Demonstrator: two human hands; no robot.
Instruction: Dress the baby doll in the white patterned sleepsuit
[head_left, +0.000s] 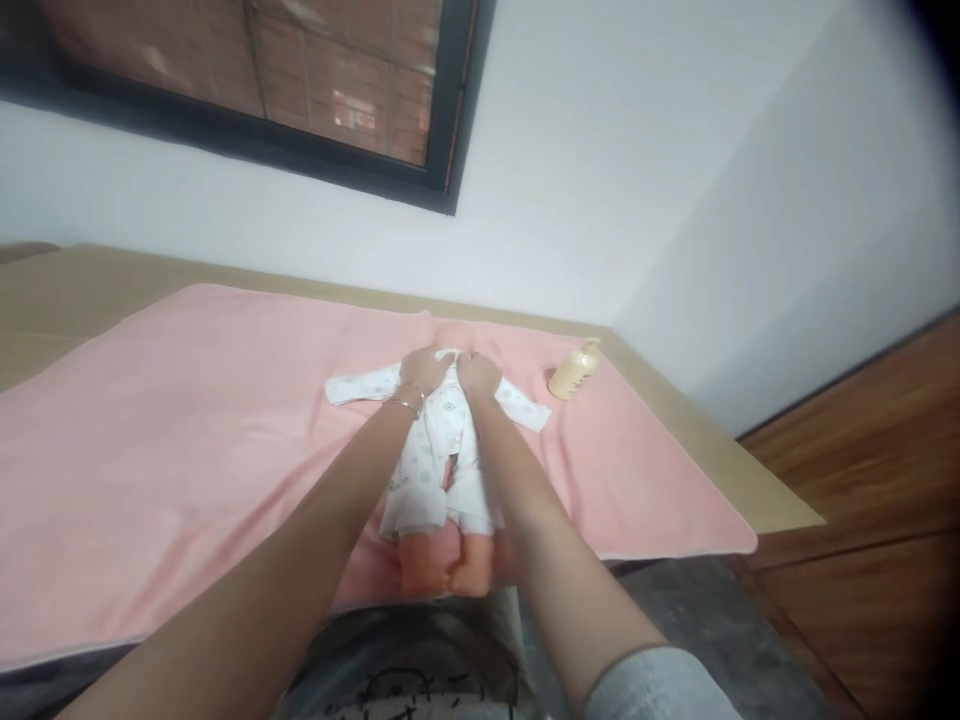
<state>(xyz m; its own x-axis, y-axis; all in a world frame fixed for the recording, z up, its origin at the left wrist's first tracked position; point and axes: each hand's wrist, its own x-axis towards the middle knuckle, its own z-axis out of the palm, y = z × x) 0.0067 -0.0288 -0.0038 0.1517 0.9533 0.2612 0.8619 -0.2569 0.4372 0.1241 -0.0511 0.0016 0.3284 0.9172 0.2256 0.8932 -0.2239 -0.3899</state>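
Note:
A baby doll (pixel 439 565) lies on its back on a pink towel (pixel 187 440), feet toward me, dressed in a white printed garment (pixel 439 450) with its sleeves spread out. My left hand (pixel 424 370), with a bracelet at the wrist, and my right hand (pixel 478 375) are both closed on the garment's front edges at the doll's chest, just below its head. The two hands nearly touch each other. The doll's head is mostly hidden behind them.
A cream lotion bottle (pixel 574 372) lies on the towel to the right of the doll. The towel covers a beige table (pixel 750 470) set against a white wall. A wooden cabinet (pixel 870 480) stands at the right. A dark-framed window (pixel 300 80) is above.

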